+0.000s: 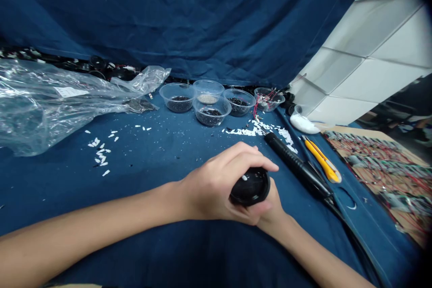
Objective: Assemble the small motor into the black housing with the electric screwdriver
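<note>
A round, dark, glossy black plastic part (250, 187) is held up in front of me, over the blue cloth. My left hand (216, 182) wraps around its near left side and top, fingers curled over it. Behind and below it, my right hand (272, 207) grips the same part from the right, its fingers mostly hidden by the left hand and the part. A small white speck shows on the part's dark face. What lies inside or underneath it I cannot see.
Clear plastic bowls (211, 119) of small parts stand at the back. White slips (101, 155) lie scattered. On the right are a black corded electric screwdriver (297, 166), a yellow utility knife (323, 162) and a board of wired motors (381, 166). A clear plastic bag (50, 103) sits left.
</note>
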`<control>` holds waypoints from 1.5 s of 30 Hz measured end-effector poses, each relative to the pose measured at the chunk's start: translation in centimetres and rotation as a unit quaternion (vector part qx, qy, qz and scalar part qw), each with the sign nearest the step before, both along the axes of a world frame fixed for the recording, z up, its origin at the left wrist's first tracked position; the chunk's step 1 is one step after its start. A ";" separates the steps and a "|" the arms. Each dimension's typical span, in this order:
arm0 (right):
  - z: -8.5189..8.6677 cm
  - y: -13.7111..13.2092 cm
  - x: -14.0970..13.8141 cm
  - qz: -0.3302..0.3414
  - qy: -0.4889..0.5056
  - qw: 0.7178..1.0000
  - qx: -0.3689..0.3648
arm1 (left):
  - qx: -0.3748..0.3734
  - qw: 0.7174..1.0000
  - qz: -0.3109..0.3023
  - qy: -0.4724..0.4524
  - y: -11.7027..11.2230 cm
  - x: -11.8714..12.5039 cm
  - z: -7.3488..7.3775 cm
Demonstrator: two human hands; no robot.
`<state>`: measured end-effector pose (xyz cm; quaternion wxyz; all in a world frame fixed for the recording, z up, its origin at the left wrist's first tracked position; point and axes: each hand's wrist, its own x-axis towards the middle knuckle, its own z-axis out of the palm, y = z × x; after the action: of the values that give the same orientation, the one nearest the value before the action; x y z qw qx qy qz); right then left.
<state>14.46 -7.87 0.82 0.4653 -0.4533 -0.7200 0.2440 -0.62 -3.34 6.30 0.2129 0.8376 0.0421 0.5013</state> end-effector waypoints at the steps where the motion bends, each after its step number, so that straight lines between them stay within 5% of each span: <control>1: 0.2 0.2 0.1 0.013 -0.008 1.000 0.001 | 0.008 1.000 -0.002 0.013 0.2 -0.1 -0.1; 7: 2.3 1.2 0.5 0.021 0.052 0.998 -0.024 | 0.081 0.995 0.038 0.038 1.6 -0.7 -0.3; 11: 2.6 1.3 0.6 0.069 0.254 0.951 -0.163 | 0.063 0.990 0.101 0.079 2.2 -1.1 -0.2; 14: 2.3 1.2 0.6 0.102 0.289 0.934 -0.185 | 0.041 0.983 0.139 0.112 2.1 -1.2 -0.5; 20: 2.2 1.8 0.8 0.094 0.349 0.901 -0.239 | 0.012 0.987 0.078 0.139 1.5 -1.0 -1.2; 28: 2.7 1.8 1.3 0.108 0.431 0.860 -0.252 | -0.172 0.976 0.067 0.116 1.6 -1.4 -1.7; 39: 2.4 2.3 1.9 0.053 0.409 0.885 -0.218 | -0.462 0.885 -0.015 0.058 3.3 -0.6 -1.2; 45: 2.8 2.4 2.3 0.057 0.378 0.898 -0.216 | -0.482 0.872 -0.050 0.068 3.5 -0.9 -0.5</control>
<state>16.80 -5.46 3.58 0.5786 -0.3747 -0.4440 0.5724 -1.52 0.13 5.81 0.6117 0.6640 0.2503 0.3496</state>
